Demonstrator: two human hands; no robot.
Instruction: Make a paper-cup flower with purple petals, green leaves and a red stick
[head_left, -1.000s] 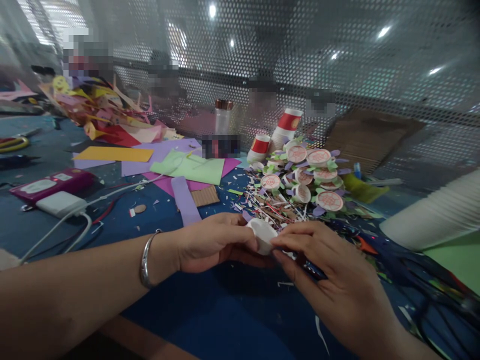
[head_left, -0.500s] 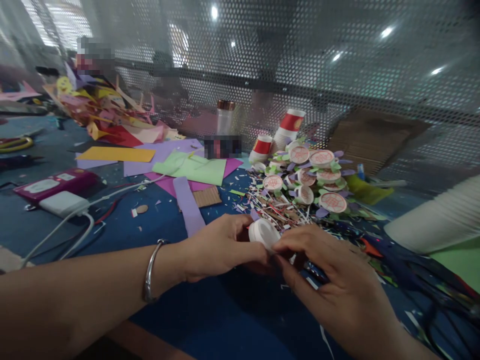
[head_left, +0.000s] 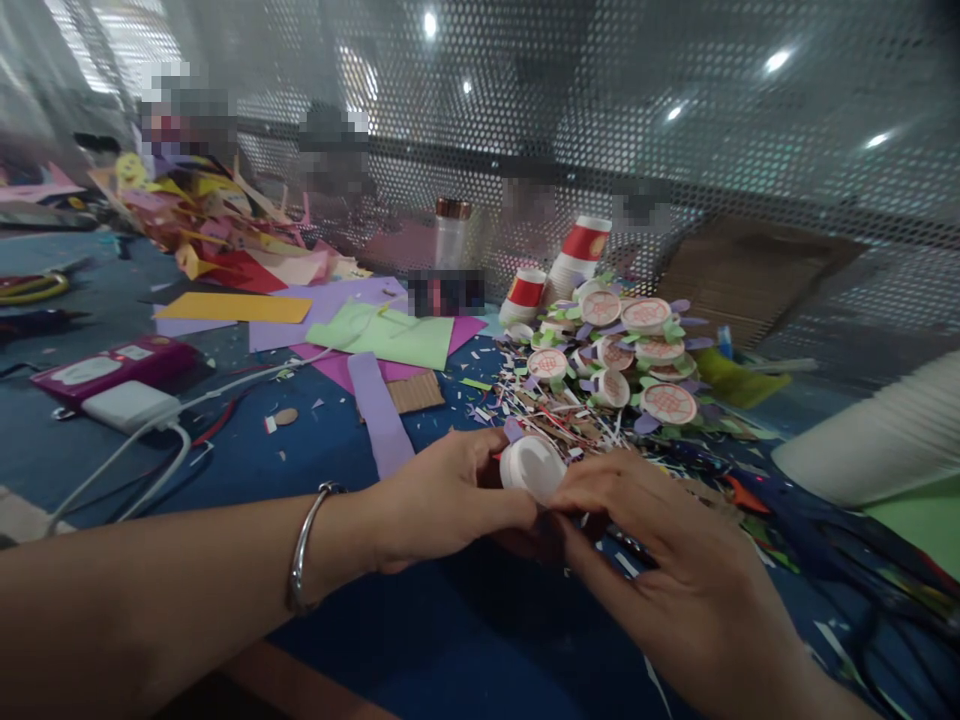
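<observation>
My left hand (head_left: 439, 495), with a silver bangle on its wrist, is closed on a small white paper cup (head_left: 534, 468) held low over the blue table (head_left: 420, 640). My right hand (head_left: 660, 545) meets it from the right, its thumb and forefinger pinched at the cup's lower rim. The cup's white underside faces up toward me. Just behind the cup lies a pile of paper scraps (head_left: 555, 420), and beyond that a heap of finished cup flowers (head_left: 637, 350) with red-printed round faces and green and purple petals.
Coloured paper sheets (head_left: 382, 335) lie at centre left, a purple strip (head_left: 379, 410) beside them. A magenta box and white charger with cables (head_left: 124, 385) sit left. Red-and-white cups (head_left: 577, 250) and a bottle (head_left: 450, 235) stand by the perforated screen. A white cup stack (head_left: 870, 440) lies right.
The cup has been turned in my fingers so its underside now faces up, and both hands have shifted slightly right and away from me.
</observation>
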